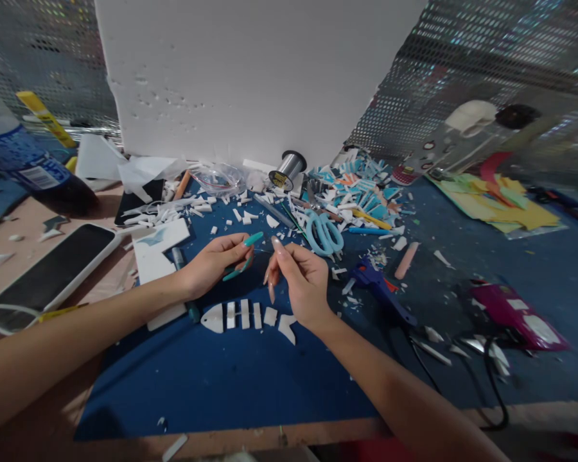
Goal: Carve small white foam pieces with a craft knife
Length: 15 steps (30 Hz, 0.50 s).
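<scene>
My left hand (220, 260), with green nails, is closed in a pinch above the blue mat. Close beside it, my right hand (301, 276) is pinched too. A thin, see-through thread (264, 249) shows faintly between the fingertips of both hands. Below them lies a row of white foam pieces shaped like a fish skeleton: a head (212, 318) with an eye hole, several rib strips (245, 314), a small block (270, 316) and a forked tail (287, 328). A spool of shiny line (289, 169) rests beyond the hands, against the white foam board (250, 70).
Foam scraps (356, 192) are heaped at the back. Light-blue scissors (324, 233) and a blue glue gun (380, 289) with a black cord sit to the right. At left are a soda bottle (29, 163), a phone (52, 273) and a dark-handled tool (191, 311). Coloured paper (505, 205) lies far right.
</scene>
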{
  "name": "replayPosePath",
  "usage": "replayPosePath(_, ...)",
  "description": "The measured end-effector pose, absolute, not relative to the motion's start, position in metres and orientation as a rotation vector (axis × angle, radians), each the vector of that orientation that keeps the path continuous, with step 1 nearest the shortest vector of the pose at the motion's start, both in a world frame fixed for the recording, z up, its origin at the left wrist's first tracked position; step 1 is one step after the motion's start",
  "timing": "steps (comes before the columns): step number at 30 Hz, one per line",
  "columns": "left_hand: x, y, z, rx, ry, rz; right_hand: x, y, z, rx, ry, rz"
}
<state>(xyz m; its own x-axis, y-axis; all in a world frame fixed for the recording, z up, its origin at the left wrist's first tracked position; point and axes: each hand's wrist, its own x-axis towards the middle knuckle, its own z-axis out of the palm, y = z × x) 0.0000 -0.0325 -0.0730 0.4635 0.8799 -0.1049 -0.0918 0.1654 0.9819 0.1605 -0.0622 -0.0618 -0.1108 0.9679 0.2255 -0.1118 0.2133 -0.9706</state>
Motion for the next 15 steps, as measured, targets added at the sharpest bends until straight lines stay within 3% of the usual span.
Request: replayPosePath(15,-0.0009,-0.0334,-0.074,1.168,0.827,0.837,0.1605,-0.0613,-0.0645,-0.908,-1.335,1.225)
